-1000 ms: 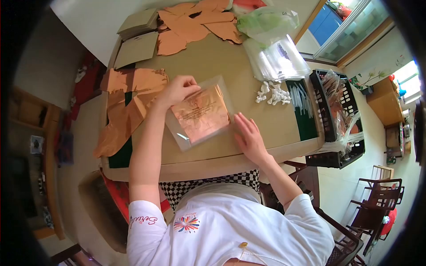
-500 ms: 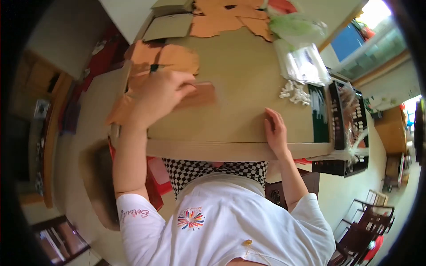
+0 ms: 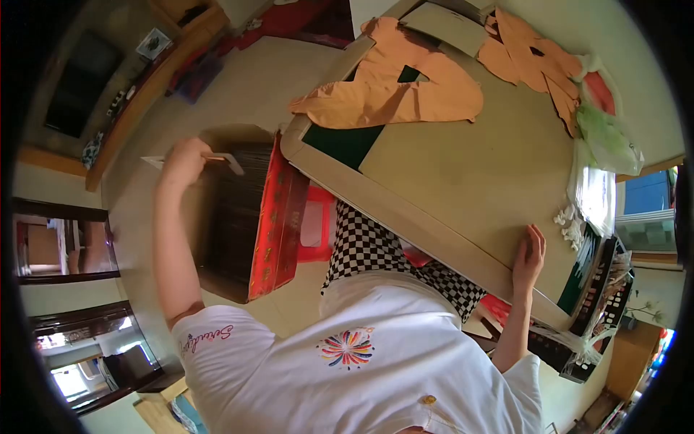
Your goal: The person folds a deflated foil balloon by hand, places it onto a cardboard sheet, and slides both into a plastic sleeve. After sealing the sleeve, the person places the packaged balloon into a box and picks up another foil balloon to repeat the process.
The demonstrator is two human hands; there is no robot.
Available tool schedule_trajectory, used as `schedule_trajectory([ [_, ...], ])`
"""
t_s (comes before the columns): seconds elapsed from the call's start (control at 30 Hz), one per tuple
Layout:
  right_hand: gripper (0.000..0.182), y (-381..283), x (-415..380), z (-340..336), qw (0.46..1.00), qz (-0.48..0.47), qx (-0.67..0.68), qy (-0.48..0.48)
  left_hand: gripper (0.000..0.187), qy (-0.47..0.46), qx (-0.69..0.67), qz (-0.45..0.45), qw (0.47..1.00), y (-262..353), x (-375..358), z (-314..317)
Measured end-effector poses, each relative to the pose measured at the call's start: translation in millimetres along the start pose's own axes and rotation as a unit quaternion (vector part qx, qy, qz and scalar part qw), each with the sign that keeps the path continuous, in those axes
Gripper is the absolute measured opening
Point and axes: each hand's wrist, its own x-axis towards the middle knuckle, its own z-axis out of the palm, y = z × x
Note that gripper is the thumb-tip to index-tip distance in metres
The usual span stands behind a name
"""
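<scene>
My left hand [image 3: 186,160] is closed on a thin flat brown piece [image 3: 233,165] with a pale end; its exact kind cannot be made out. That hand hangs over the open cardboard box [image 3: 275,224], whose outside is red and which stands on the left beside the table. Dark, closely packed flat items [image 3: 235,210] fill the box. At the table's near right edge rests my right hand [image 3: 531,253], fingers stretched out and holding nothing. Orange sheets of thin material [image 3: 434,98] lie across the table's far left part.
A brown board [image 3: 463,173] covers much of the table over a dark green surface [image 3: 340,148]. To the right are clear plastic bags [image 3: 594,184], small white pieces [image 3: 569,226] and a black crate [image 3: 600,282]. A red stool [image 3: 316,224] stands behind the box.
My left hand has moved from above the table out to the left, over the box, with the flat piece still in it. The view has turned left; my right hand stays at the table edge.
</scene>
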Motion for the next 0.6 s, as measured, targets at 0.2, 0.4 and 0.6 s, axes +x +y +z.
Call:
schedule_trajectory([
  [0.2, 0.029, -2, -2, 1, 1.0, 0.013, -0.019, -0.004, 0.022, -0.107, -0.025, 0.018, 0.994, -25, 9, 109],
  [0.4, 0.028, -4, -2, 0, 0.999, 0.023, -0.033, -0.011, 0.022, -0.176, 0.066, 0.014, 0.982, -37, 17, 117],
  [0.6, 0.029, -3, -2, -1, 1.0, 0.018, -0.018, -0.013, 0.018, -0.116, 0.03, -0.015, 0.993, -39, 19, 126],
])
